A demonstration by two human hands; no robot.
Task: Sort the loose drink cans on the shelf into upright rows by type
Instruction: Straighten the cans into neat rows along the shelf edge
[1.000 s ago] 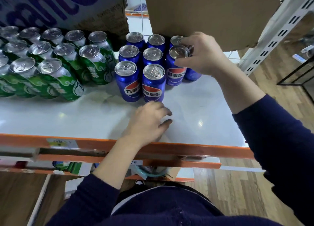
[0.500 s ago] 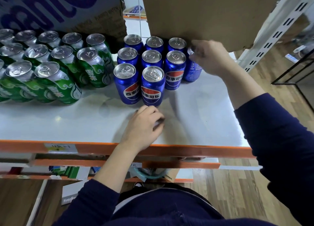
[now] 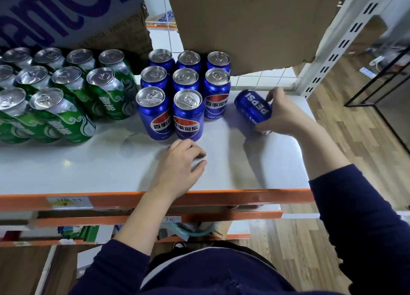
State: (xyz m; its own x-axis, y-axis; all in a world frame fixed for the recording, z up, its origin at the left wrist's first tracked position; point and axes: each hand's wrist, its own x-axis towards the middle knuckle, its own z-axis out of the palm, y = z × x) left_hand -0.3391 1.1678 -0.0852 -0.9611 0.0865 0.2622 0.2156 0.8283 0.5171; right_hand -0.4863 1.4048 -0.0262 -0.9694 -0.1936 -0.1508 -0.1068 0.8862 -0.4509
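Several blue cola cans (image 3: 188, 114) stand upright in tight rows at the middle of the white shelf (image 3: 88, 168). To their left stand several green cans (image 3: 64, 114), also in rows. My right hand (image 3: 281, 114) grips one more blue can (image 3: 251, 106), tipped over with its bottom toward the rows, to the right of the blue group. My left hand (image 3: 179, 168) rests on the shelf in front of the blue cans with its fingers loosely curled, holding nothing.
A cardboard flap (image 3: 244, 21) hangs over the back right of the shelf and a printed carton (image 3: 73, 17) stands behind the green cans. A grey slotted upright (image 3: 339, 39) bounds the right side. The orange front rail (image 3: 221, 198) runs below my left wrist.
My right hand has pulled a blue can out from under the cardboard flap, toward the front right, and tipped it over. My left hand has barely moved.
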